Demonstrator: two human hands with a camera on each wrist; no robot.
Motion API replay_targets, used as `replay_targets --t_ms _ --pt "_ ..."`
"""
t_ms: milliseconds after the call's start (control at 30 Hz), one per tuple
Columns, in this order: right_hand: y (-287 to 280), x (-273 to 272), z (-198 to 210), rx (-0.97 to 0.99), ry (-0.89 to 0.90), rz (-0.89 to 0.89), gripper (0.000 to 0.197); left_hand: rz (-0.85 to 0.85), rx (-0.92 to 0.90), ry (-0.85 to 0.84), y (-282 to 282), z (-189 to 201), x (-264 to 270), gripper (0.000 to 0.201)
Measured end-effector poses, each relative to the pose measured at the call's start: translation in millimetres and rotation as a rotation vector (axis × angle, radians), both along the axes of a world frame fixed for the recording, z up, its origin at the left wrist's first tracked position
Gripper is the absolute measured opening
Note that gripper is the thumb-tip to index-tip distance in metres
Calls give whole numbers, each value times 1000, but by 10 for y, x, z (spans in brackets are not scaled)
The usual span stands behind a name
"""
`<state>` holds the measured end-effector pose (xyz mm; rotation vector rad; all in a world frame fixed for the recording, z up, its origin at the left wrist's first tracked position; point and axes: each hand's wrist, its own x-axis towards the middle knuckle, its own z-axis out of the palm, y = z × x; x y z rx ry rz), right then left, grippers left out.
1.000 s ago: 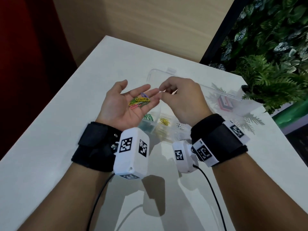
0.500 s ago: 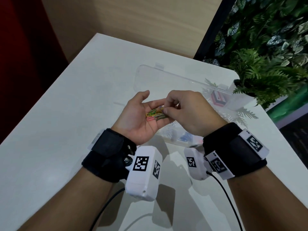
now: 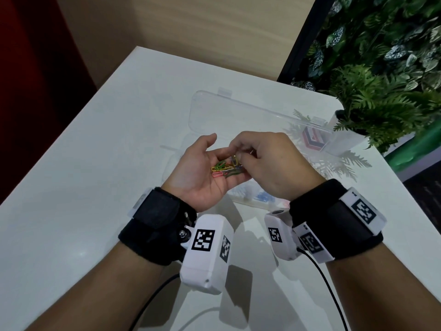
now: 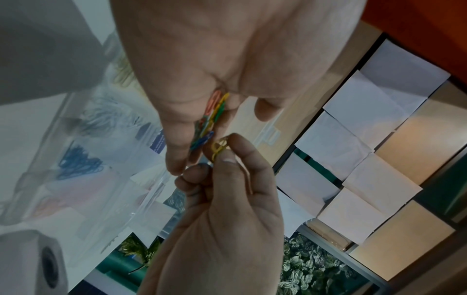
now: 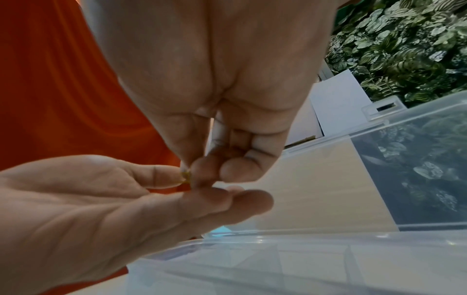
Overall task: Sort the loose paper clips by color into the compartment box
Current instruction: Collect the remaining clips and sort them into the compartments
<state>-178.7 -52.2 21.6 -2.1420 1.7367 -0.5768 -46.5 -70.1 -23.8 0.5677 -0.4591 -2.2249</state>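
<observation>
My left hand (image 3: 210,163) lies palm up over the clear compartment box (image 3: 253,203), carrying a small pile of mixed paper clips (image 3: 223,169) in green, yellow, pink and blue. My right hand (image 3: 241,157) hovers at the left fingertips and pinches one yellow paper clip (image 4: 219,148) between thumb and forefinger, just off the pile (image 4: 208,121). The right wrist view shows only a sliver of that clip (image 5: 185,176). Blue clips (image 4: 78,161) and yellow clips (image 4: 123,69) lie in separate compartments below.
The box's clear lid (image 3: 238,111) lies open behind the hands on the white table (image 3: 95,187). A small red and black box (image 3: 312,139) and a potted fern (image 3: 372,111) stand at the back right. Wrist camera cables trail toward me.
The right fingers reached into the left palm, took hold of a yellow clip and lifted it off the pile. Both hands sit lower and nearer to me in the head view.
</observation>
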Motion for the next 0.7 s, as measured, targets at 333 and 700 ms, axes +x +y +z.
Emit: replay_targets --t_ms 333,700 --pt "-7 40 3 65 -20 -37 9 -22 4 48 -6 -14 9 54" --pt "3 60 -9 70 23 -46 20 -8 9 72 -4 -14 12 50"
